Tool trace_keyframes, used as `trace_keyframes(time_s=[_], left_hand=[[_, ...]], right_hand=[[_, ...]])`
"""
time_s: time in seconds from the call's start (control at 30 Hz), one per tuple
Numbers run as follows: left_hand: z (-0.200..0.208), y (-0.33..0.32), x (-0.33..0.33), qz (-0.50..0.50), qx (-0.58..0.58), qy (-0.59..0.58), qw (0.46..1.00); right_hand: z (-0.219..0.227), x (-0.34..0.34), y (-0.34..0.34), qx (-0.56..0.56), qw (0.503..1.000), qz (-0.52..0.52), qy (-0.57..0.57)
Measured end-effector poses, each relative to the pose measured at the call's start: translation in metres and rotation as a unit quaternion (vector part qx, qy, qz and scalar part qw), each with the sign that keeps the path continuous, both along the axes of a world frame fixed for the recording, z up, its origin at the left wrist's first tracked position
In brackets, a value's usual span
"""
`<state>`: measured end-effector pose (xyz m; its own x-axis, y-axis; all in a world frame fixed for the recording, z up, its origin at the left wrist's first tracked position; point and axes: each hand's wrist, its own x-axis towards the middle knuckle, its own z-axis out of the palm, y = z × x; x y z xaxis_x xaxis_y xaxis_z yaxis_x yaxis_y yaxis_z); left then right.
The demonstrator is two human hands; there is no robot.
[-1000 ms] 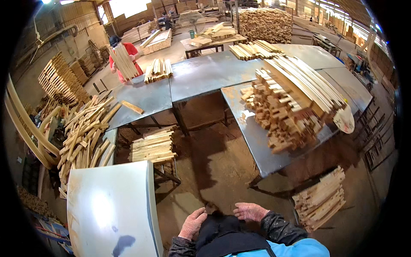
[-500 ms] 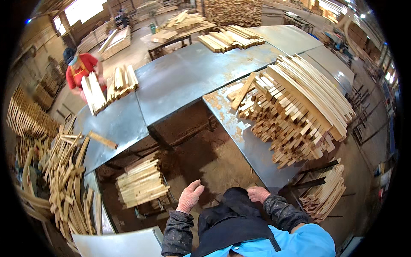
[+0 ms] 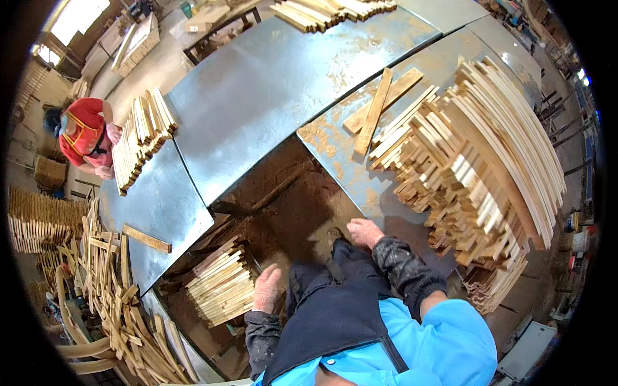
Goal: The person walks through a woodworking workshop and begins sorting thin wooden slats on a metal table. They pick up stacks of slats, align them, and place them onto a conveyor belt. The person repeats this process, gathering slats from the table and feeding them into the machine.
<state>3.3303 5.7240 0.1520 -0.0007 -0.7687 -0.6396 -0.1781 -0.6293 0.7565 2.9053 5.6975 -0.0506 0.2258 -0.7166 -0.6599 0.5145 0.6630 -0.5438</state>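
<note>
My left hand (image 3: 266, 287), in a pinkish knit glove, is empty with its fingers stretched out. Close to its left, below table height, lies a stack of light wooden strips (image 3: 222, 283). My right hand (image 3: 365, 232), gloved the same way, has its fingers curled in with nothing visible in them. It hovers by the near edge of the metal-topped table (image 3: 380, 193). Farther right on that table is a large pile of sawn wooden strips (image 3: 463, 186). Two loose boards (image 3: 373, 116) lie crossed at the pile's left side.
A co-worker in red (image 3: 84, 138) handles a row of strips (image 3: 145, 128) at the far left table. One short board (image 3: 147, 238) lies on that table's near part. Scrap wood (image 3: 116, 302) is heaped at left. More strips (image 3: 309, 13) lie on the far table.
My view has shifted forward and right, closer to the large pile. My right hand has risen toward the table edge. The co-worker now bends over the strips with both hands at them.
</note>
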Motion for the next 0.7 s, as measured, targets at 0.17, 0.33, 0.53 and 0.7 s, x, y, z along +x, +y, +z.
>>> trace_keyframes(time_s=[0.17, 0.33, 0.53, 0.7], left_hand=[[0.015, -0.053, 0.029, 0.142, -0.005, 0.018, 0.99], [-0.015, -0.126, 0.061, 0.118, 0.046, 0.019, 0.992], [-0.027, -0.259, 0.08, 0.097, 0.018, 0.053, 0.994], [-0.055, -0.355, 0.11, 0.009, -0.041, -0.019, 0.999]], right_hand=[[0.087, 0.067, -0.103, 0.083, 0.98, 0.111, 0.143], [0.068, 0.104, -0.184, 0.107, 0.968, 0.131, 0.186], [0.026, 0.11, -0.273, -0.099, 0.893, 0.302, 0.32], [0.084, 0.128, -0.368, 0.085, 0.965, 0.135, 0.207]])
